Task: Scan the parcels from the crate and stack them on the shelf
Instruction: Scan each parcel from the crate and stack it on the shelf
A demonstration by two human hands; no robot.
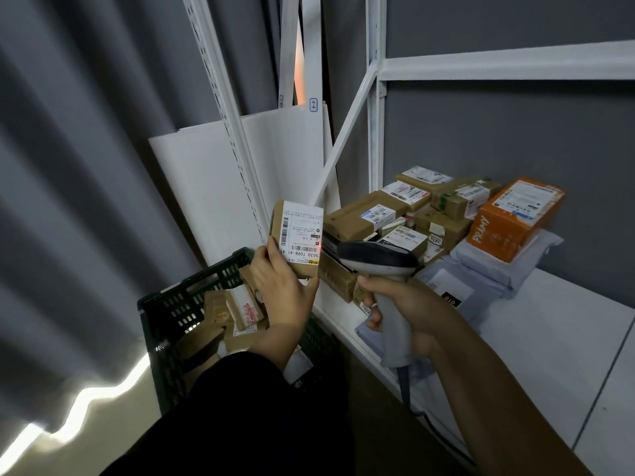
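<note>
My left hand grips a small brown parcel from below and holds it upright, its white shipping label facing me. A red dot of light sits on the label's lower right. My right hand grips the handle of a grey barcode scanner whose dark head points at the parcel. Under my left arm stands a dark green crate with several brown parcels inside. On the white shelf lies a pile of scanned parcels, brown boxes, an orange box and grey mailer bags.
White shelf uprights and a diagonal brace rise behind the pile. White boards lean against the grey curtain to the left. The scanner's cable hangs down past the shelf's front edge. The shelf surface right of the pile is bare.
</note>
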